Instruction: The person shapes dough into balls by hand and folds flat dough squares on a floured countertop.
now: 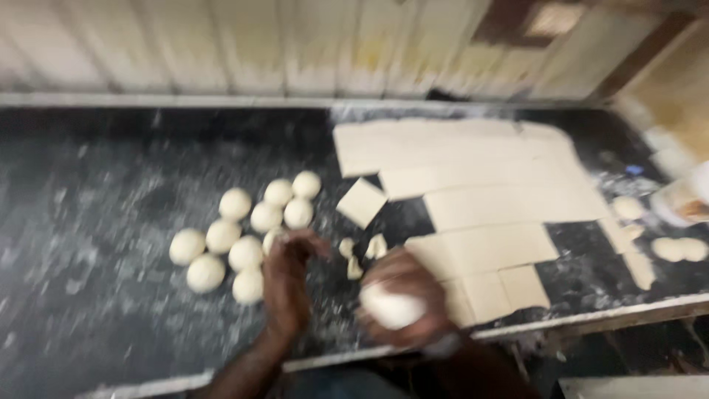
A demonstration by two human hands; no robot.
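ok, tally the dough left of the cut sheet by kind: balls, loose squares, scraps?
Loose dough balls: 11 (blurry view)
Held dough ball in right hand: 1
Loose square: 1
Small scraps: 3
Total: 16

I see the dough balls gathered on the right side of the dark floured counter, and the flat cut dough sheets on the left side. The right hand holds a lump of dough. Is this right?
Not quite: the sides are swapped. The head view shows the dough balls on the left of the counter and the flat cut dough sheets on the right. The right hand does hold a lump of dough.
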